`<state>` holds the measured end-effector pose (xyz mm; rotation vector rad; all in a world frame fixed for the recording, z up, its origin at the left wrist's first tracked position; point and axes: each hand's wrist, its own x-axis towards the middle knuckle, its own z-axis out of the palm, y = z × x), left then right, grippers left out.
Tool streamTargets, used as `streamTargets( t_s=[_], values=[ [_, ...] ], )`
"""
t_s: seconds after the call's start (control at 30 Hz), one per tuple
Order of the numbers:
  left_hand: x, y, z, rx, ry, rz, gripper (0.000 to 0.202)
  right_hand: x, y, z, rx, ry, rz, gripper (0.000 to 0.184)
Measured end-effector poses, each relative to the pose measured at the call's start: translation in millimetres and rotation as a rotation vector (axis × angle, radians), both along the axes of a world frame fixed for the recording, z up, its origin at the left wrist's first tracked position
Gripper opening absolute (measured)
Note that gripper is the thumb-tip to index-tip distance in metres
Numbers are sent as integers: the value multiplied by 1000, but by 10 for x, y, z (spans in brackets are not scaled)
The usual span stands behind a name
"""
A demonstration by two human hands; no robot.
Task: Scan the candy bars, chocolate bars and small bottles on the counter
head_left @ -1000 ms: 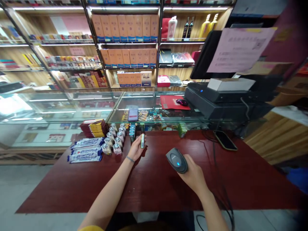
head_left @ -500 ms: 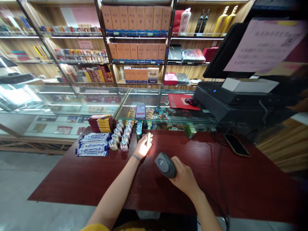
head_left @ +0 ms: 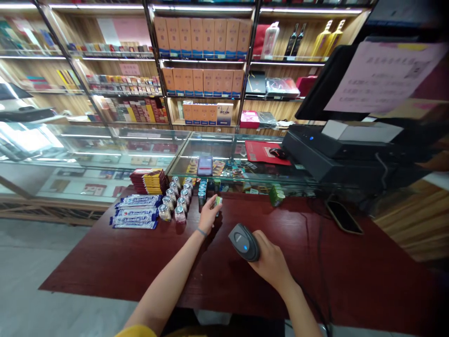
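Observation:
My right hand is wrapped round the handle of a dark grey barcode scanner, a blue light glowing on its top. The scanner's head points away toward my left hand, which pinches a small green container above the table. Just left of that hand stands a row of small blue-green containers. Two rows of small lidded jars come beside them. Farther left lie blue-and-white long packets and a stack of red and yellow packs.
The dark red table meets a glass display case. Small green containers stand near its edge. A phone and a cable lie at right, below a black register. Another phone-like screen rests on the glass.
The bright scanner light on my left hand is gone, and the scanner's blue light has come on. My left hand has turned with the green container. The view has tilted up slightly.

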<state>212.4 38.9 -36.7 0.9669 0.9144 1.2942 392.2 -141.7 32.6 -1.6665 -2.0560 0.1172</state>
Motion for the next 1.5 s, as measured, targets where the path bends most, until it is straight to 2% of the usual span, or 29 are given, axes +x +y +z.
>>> streamTargets(
  t_s=[0.1,0.23,0.43,0.73,1.0,1.23,1.5],
  values=[
    [62,21,5,102,181,143,46,60,8,-9,5,22,-6,20],
    [186,76,47,208,312,237,42,127,7,-16,-2,36,-33,18],
    [410,249,79,159,508,380,36,235,-45,-13,-21,52,-35,19],
    [571,548,66,138,474,544,36,391,-72,-52,44,45,-52,26],
    [582,605,-44,152,443,548,35,430,-52,-133,49,37,-64,29],
    [549,604,-19,164,502,521,35,430,-44,-194,18,52,-87,28],
    [560,627,-66,211,439,484,38,427,-25,-145,24,65,-86,27]
  ],
)
